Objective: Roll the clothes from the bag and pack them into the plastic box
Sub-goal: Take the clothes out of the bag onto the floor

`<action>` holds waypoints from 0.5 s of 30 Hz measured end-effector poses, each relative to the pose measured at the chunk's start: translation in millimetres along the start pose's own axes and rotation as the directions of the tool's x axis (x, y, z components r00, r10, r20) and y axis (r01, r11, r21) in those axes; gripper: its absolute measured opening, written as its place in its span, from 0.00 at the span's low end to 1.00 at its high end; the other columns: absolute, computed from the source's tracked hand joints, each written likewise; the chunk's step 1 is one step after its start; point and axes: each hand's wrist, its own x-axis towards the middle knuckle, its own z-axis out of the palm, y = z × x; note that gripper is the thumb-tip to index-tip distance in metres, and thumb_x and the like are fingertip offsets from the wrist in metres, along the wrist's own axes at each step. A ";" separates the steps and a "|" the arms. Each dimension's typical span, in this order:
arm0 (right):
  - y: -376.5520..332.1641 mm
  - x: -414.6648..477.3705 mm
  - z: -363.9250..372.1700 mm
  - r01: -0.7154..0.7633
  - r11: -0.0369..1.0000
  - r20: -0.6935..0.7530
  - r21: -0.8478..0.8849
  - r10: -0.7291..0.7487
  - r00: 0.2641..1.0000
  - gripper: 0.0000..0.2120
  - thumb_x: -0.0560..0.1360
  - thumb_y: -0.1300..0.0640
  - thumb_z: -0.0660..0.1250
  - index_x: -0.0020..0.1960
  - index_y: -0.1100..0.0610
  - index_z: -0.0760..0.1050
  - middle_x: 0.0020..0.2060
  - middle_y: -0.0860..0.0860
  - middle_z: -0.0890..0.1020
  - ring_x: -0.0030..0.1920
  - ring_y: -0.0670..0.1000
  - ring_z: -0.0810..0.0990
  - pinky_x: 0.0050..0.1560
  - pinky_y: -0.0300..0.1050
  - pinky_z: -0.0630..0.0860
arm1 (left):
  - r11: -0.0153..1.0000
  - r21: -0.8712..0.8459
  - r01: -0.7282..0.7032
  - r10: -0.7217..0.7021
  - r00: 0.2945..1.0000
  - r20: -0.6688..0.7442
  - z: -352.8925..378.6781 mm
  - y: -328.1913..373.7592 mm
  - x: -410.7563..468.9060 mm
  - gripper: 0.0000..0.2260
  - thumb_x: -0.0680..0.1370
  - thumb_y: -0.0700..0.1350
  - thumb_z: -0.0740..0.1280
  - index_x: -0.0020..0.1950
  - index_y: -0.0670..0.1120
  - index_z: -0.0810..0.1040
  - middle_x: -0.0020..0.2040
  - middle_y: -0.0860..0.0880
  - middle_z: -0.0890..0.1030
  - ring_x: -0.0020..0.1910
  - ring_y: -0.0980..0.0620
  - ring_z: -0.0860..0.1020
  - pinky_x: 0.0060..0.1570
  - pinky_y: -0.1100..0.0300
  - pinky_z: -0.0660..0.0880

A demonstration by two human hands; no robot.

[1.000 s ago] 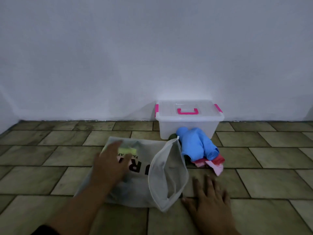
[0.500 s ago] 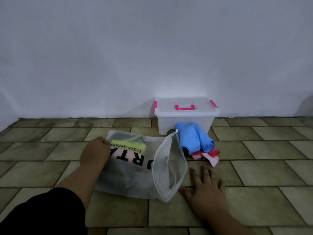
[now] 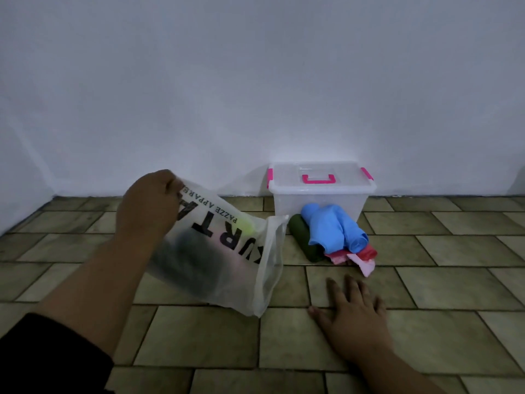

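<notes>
Bag: translucent white, black lettering, dark garment inside; the left hand clenches its closed end. Right hand: flat, released, on floor tiles.

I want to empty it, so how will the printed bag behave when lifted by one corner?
Probably floppy: the bag sags and creases below the left hand gripping its corner. Likely light, since one hand holds it up. The dark clothes inside bulge low toward the open mouth, so they may slide out.
</notes>
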 end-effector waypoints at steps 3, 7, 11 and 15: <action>0.0 -0.1 -1.3 0.001 1.000 0.001 -0.002 -0.001 1.000 0.43 0.64 0.22 0.38 0.75 0.39 0.50 0.77 0.51 0.52 0.76 0.54 0.47 0.72 0.60 0.47 | 0.984 0.025 0.177 -0.178 0.981 0.072 7.6 -36.1 -0.1 0.09 0.79 0.44 0.58 0.40 0.47 0.73 0.38 0.45 0.77 0.36 0.45 0.74 0.35 0.55 0.68; -0.5 -0.3 -1.4 0.002 1.000 -0.007 0.001 -0.002 1.000 0.43 0.64 0.22 0.38 0.75 0.39 0.49 0.77 0.51 0.53 0.76 0.54 0.48 0.72 0.60 0.47 | 0.938 0.123 0.323 -0.340 0.928 0.156 22.9 -64.4 -9.1 0.09 0.80 0.44 0.57 0.44 0.42 0.73 0.44 0.37 0.78 0.41 0.41 0.74 0.40 0.52 0.70; -0.3 -0.1 -1.3 0.001 1.000 -0.010 0.003 -0.001 1.000 0.43 0.63 0.22 0.37 0.75 0.38 0.49 0.77 0.51 0.53 0.76 0.54 0.48 0.72 0.60 0.48 | 0.815 0.342 0.468 -0.569 0.759 0.318 28.2 -66.1 -18.4 0.14 0.78 0.48 0.60 0.55 0.39 0.73 0.55 0.36 0.76 0.49 0.39 0.75 0.50 0.49 0.73; -1.7 -0.3 -1.6 -0.003 1.000 -0.017 0.012 0.003 1.000 0.44 0.63 0.21 0.36 0.75 0.38 0.49 0.77 0.51 0.53 0.76 0.54 0.48 0.72 0.60 0.48 | 0.876 0.329 0.354 -0.459 0.822 0.337 39.2 -16.5 -35.9 0.34 0.77 0.64 0.54 0.76 0.45 0.53 0.77 0.42 0.52 0.74 0.37 0.54 0.68 0.35 0.56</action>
